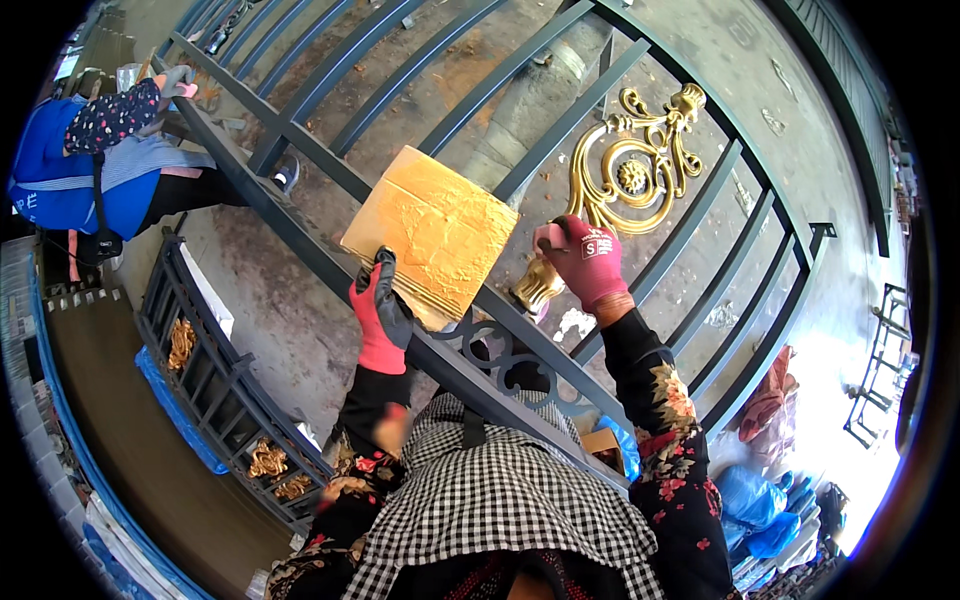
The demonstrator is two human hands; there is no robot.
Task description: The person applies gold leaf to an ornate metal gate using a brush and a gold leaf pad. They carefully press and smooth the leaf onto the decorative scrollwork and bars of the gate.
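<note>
My left hand (pixel 382 315), in a red and black glove, grips the near left edge of a square, layered piece of cardboard (pixel 440 225) smeared with gold paint. The board lies tilted over the rails of a dark metal railing (pixel 560 350). A gold scroll ornament (pixel 632 178) with a round flower at its centre sits between the railing's bars. My right hand (pixel 585 262), in a dark pink glove, is closed in front of the ornament's lower part. Below its fingers shows the ornament's gold foot (pixel 537 287). Whatever those fingers hold is hidden.
At the far left a co-worker in a blue top (pixel 90 170) stands by the railing's end. A second dark panel with gold ornaments (pixel 265 458) leans at the lower left. Blue plastic bags (pixel 755 505) and a reddish cloth (pixel 768 395) lie at the right.
</note>
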